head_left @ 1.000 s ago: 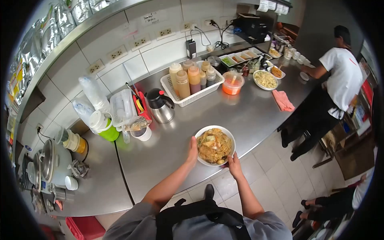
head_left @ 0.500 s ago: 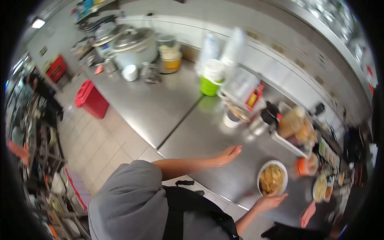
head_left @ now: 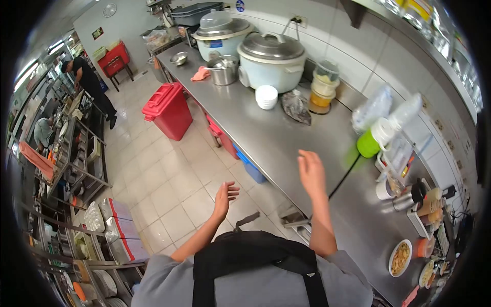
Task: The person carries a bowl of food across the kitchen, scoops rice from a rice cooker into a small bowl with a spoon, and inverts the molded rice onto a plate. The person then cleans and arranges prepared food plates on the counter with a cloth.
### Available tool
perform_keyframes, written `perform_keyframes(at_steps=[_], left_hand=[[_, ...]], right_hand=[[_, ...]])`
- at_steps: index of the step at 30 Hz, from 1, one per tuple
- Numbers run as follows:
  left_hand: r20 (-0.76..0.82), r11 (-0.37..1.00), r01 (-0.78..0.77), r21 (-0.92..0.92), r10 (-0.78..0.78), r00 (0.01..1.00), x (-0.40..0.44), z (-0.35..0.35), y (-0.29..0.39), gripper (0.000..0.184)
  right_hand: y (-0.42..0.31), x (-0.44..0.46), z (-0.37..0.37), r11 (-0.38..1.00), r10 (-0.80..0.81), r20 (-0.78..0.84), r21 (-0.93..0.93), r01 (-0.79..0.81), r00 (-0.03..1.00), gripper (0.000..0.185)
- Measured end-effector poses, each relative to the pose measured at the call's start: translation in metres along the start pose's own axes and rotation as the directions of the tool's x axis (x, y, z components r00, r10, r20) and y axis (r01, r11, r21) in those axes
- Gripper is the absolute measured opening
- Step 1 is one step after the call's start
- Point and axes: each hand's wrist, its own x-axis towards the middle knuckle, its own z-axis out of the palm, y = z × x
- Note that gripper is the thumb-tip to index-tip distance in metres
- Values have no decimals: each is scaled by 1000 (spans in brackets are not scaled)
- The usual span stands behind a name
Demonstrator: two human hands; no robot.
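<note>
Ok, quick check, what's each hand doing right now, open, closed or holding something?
Left hand: open, empty, over the tiled floor.
Right hand: open, empty, over the steel counter.

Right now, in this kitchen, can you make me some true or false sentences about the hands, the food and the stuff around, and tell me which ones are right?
1. The left hand and the right hand are both empty. True.
2. The bowl of food sits on the floor. False: the bowl of food is on the metal counter.
3. The red bin stands on the floor. True.
4. The small white bowls are spread out one by one. False: the small white bowls are stacked together.
5. The big cooker nearest those bowls has its lid on. True.
</note>
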Motion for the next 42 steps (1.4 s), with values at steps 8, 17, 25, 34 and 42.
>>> perform_keyframes(at_steps=[8, 17, 25, 34, 42], left_hand=[[-88, 993, 78, -94, -87, 992, 84, -92, 10, 35], [-118, 996, 93, 12, -91, 989, 248, -192, 43, 25], [-226, 1000, -14, 19, 18, 974, 377, -253, 116, 21], [82, 909, -265, 322, 252, 964, 540, -252, 138, 20], [706, 138, -860, 491, 515, 485, 716, -169, 239, 29]], right_hand=[[-18, 156, 191, 993, -20, 28, -112, 23, 999, 60], [30, 286, 268, 873, 367, -166, -278, -400, 915, 102], [28, 329, 285, 733, 471, -237, -430, -526, 850, 89], [-123, 406, 326, 988, 73, 76, -145, -61, 994, 32], [-95, 562, 491, 655, 143, -4, -749, -98, 990, 13]])
